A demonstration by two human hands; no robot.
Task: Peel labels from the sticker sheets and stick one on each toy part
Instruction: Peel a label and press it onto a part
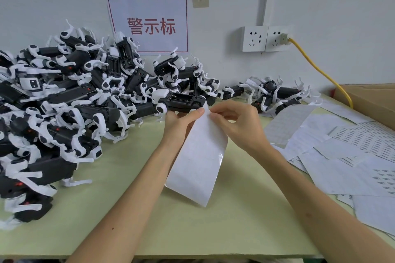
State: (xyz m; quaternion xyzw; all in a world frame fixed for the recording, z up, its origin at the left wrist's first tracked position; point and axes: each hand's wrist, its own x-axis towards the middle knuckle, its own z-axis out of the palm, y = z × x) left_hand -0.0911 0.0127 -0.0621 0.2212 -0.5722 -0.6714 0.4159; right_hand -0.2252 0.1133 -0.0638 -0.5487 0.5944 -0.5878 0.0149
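My left hand [181, 120] grips the top of the sticker sheet [197, 156], which hangs above the table. My right hand [234, 123] pinches the same top edge, apparently starting a label. I should lift one corner slowly, with the sheet taut. The toy parts [74, 96] lie heaped just behind, spare sheets [342, 156] to the right.

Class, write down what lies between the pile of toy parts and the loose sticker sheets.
In the head view, the left hand and right hand pinch one sticker sheet by its top; under them the table is bare.
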